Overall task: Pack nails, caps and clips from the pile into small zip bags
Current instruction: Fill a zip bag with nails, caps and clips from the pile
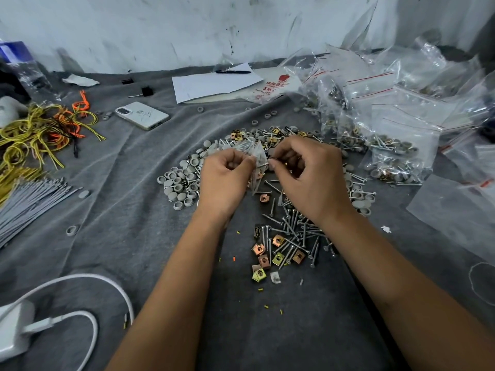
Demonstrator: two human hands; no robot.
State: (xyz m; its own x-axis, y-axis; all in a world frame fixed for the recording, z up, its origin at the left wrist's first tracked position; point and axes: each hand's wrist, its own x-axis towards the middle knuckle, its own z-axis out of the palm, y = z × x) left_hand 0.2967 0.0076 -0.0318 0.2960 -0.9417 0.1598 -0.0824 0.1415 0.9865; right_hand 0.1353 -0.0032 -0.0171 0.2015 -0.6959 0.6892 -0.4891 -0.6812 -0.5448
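A small clear zip bag (257, 167) with nails and a copper clip inside hangs between my hands above the pile. My left hand (223, 180) pinches the bag's left edge. My right hand (308, 175) has its fingers curled at the bag's mouth, pinching small parts I cannot make out. Grey caps (179, 184) lie in a heap to the left. Loose nails (297, 231) and square metal clips (267, 257) are scattered on the grey cloth below my hands.
Filled zip bags (393, 159) and empty ones with red strips (388, 103) pile up at the right. A phone (142, 115), paper with a pen (214, 84), yellow and orange wires (40, 129), grey ties (29, 204) and a white charger (16, 330) lie around.
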